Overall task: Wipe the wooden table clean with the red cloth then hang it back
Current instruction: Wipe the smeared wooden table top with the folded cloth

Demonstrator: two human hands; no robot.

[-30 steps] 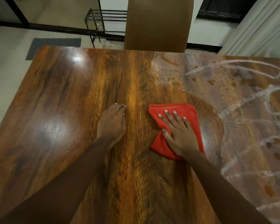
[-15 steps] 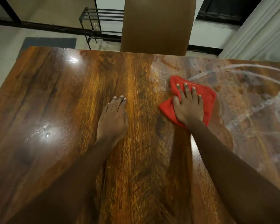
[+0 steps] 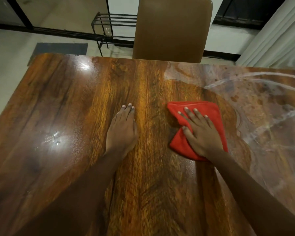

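Observation:
A folded red cloth (image 3: pixel 209 113) lies flat on the glossy wooden table (image 3: pixel 66 116), right of centre. My right hand (image 3: pixel 198 133) presses down on it with straight, spread fingers. My left hand (image 3: pixel 122 132) rests flat on the bare wood to the left of the cloth, fingers together. Whitish smeared streaks and blotches (image 3: pixel 266 120) cover the table's right part; the wood under and left of the cloth looks dark and shiny.
A brown padded chair (image 3: pixel 172 29) stands at the table's far edge. Behind it is a black metal rack (image 3: pixel 116 24) on a pale floor, with a grey mat (image 3: pixel 58 48) to the left. White curtains (image 3: pixel 276 36) hang at the right.
My right hand slid the cloth away toward the far right, then pulled it back toward me. The left hand stayed planted on the wood.

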